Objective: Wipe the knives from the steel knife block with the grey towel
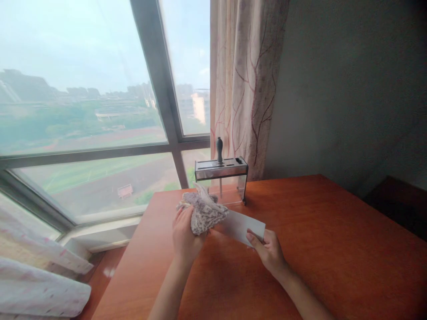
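Note:
My left hand (187, 233) is closed around a crumpled, fuzzy grey-and-white patterned cloth (208, 213). The cloth wraps over the left end of a cleaver (236, 226), whose broad, flat, pale grey blade slants down to the right. At the blade's right end my right hand (268, 251) grips it, thumb on the upper face and fingers curled beneath. No handle shows on the cleaver. Just behind the cloth, a knife holder (222, 169) with a slotted top and clear sides stands on the table. A dark-handled sharpening rod (219, 150) sits upright in it, its thin shaft visible below.
Both hands are above a reddish-brown wooden table (316, 249). Its left edge runs beside a large window (83, 111). A patterned curtain (248, 84) hangs behind the knife holder, next to a grey wall (340, 89). More curtain fabric (40, 284) lies at lower left.

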The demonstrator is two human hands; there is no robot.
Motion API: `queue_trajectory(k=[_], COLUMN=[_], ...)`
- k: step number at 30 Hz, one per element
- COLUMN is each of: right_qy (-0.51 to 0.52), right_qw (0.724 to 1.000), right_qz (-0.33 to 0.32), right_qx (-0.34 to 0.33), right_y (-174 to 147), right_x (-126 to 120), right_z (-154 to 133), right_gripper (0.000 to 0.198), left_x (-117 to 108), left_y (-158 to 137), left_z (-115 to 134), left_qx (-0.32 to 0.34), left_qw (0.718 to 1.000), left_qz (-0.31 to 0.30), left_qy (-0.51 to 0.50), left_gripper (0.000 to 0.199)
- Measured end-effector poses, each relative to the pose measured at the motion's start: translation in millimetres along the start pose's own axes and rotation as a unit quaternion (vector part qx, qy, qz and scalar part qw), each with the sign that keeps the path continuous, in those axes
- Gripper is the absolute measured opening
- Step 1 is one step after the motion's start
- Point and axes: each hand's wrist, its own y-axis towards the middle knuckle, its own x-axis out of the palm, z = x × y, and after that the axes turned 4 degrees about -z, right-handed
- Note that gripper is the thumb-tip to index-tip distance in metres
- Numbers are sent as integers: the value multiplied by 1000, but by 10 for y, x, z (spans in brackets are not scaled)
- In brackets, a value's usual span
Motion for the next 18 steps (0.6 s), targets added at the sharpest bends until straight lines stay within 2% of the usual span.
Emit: queue_trajectory(k=[2, 4, 7, 10, 13, 15, 18], right_qy=[-25, -48, -73, -93, -100, -81, -29], right_qw=[1000, 999, 996, 994, 994, 996, 998], right_qz=[1, 9, 6, 4, 21, 36, 63], right_qx=[-11, -21, -42, -53, -44, -28, 1], right_y=[1, 1, -4, -3, 10, 20, 29], right_x=[-20, -34, -25, -3, -10, -33, -76], right_z=[6, 9, 15, 17, 8, -7, -27], right_gripper=[28, 27, 23, 22, 23, 27, 33], left_x=[47, 55, 39, 35, 4, -57, -171], left_y=[-49, -76, -73, -34, 36, 98, 188], left_z=[-43, -89, -123, -91, -21, 21, 54], left_qx=[-35, -48, -67, -106, -131, -117, -66], left_qw=[999, 998, 997, 988, 953, 934, 925], left_qz=[-14, -15, 5, 46, 99, 144, 206], left_qy=[-10, 25, 37, -99, -253, -305, -314], left_gripper=[31, 26, 26, 33, 32, 27, 21])
